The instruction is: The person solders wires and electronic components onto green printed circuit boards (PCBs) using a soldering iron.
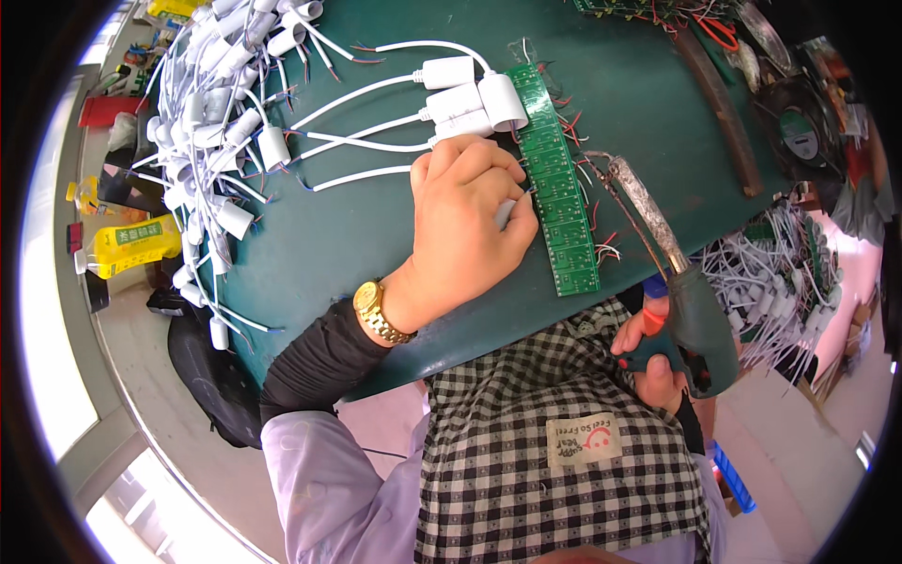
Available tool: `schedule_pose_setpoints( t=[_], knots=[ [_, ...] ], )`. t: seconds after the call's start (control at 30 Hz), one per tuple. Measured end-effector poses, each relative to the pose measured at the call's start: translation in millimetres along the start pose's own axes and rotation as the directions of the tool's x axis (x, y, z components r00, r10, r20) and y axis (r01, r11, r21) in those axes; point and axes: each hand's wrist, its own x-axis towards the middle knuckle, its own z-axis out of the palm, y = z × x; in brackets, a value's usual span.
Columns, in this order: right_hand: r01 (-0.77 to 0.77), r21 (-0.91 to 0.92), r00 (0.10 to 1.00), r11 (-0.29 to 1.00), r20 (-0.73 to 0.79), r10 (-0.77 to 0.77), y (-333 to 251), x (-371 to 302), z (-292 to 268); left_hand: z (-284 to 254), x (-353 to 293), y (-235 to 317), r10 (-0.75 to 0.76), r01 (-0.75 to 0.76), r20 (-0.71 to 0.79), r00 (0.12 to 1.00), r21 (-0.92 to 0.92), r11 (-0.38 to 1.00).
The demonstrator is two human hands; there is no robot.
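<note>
My left hand (474, 207), with a gold watch at its wrist, is closed around a white cylindrical housing (505, 214), mostly hidden by the fingers. A white cable (362, 177) runs leftward from under this hand. Against the hand's right side lies a long green circuit board panel (562, 211), with short red and white wires along its right edge. My right hand (653, 352) grips a dark-handled soldering gun (707, 329). Its bent tip reaches the wires by the board's right edge; contact there is unclear. Beyond my left hand, several white housings (448, 73) with cables lie side by side.
A large heap of white cabled housings (221, 103) covers the table's left side. Yellow bottles (136, 246) stand beyond that edge. On the right lie a brown bar (719, 113), a black fan (799, 127) and a pile of wired white parts (770, 291).
</note>
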Motion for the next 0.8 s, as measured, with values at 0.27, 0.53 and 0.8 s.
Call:
schedule_pose_setpoints(
  t=[0.27, 0.53, 0.8],
  knots=[
    [-0.143, -0.019, 0.978, 0.990, 0.150, 0.144, -6.2, 5.5, -8.8, 8.2, -0.9, 2.3, 0.052, -0.046, -0.039, 0.998, 0.148, 0.988],
    [-0.084, -0.285, 0.876, 0.955, 0.435, 0.207, -16.8, 14.2, -21.7, 9.7, -0.7, -0.5, 0.074, -0.063, -0.051, 0.996, 0.192, 0.979],
    [-0.015, -0.371, 0.876, 0.928, 0.443, 0.191, -5.8, 9.8, -21.5, 10.8, -0.2, 0.3, 0.064, -0.059, -0.014, 0.998, 0.219, 0.974]
  ],
)
